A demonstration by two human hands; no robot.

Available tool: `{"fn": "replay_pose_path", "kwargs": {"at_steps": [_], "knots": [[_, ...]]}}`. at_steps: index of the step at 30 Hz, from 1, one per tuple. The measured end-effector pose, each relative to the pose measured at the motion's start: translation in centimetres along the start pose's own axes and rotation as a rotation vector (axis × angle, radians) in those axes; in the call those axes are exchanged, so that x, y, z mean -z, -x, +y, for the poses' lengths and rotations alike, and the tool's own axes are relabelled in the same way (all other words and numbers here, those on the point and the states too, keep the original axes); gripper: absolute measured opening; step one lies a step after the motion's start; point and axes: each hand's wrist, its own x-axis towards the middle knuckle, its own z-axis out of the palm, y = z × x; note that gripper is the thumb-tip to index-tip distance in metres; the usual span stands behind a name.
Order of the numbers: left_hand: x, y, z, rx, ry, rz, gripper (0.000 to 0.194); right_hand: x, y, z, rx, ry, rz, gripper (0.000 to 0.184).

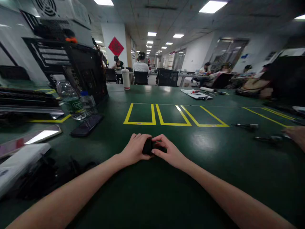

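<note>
Both my hands rest together on the dark green table (pixel 214 165), just in front of me. My left hand (pixel 134 148) has its fingers curled round a small black object (pixel 148 147). My right hand (pixel 168 152) pinches the same black object from the other side. What the object is I cannot make out; most of it is hidden by my fingers. Yellow taped boxes (pixel 152 115) lie on the table just beyond my hands.
At left stand an open black computer case (pixel 78 68), two plastic water bottles (pixel 72 101), a dark phone (pixel 87 125) and a flat tablet (pixel 35 136). Screwdrivers (pixel 247 126) lie at right, near another person's hand (pixel 296 135). A white tumbler (pixel 125 79) stands far back; people sit at desks behind.
</note>
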Motion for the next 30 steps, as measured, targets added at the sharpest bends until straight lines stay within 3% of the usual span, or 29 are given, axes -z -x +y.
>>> {"fn": "replay_pose_path", "kwargs": {"at_steps": [7, 13, 22, 27, 30], "knots": [[0.6, 0.0, 0.2, 0.001, 0.040, -0.030, 0.058, 0.1, 0.5, -0.3, -0.032, -0.055, -0.067, 0.034], [1.3, 0.1, 0.6, 0.002, 0.076, -0.046, 0.053, 0.1, 0.4, -0.3, 0.032, 0.053, 0.020, 0.020], [1.3, 0.1, 0.5, 0.011, 0.078, -0.047, 0.055, 0.2, 0.5, -0.7, -0.058, -0.069, -0.078, 0.032], [1.3, 0.1, 0.5, 0.010, 0.068, -0.054, 0.055, 0.1, 0.5, -0.2, 0.013, 0.063, 0.013, 0.021], [1.2, 0.0, 0.5, 0.014, 0.067, -0.054, 0.054, 0.0, 0.3, -0.1, -0.008, 0.048, 0.025, 0.025]]}}
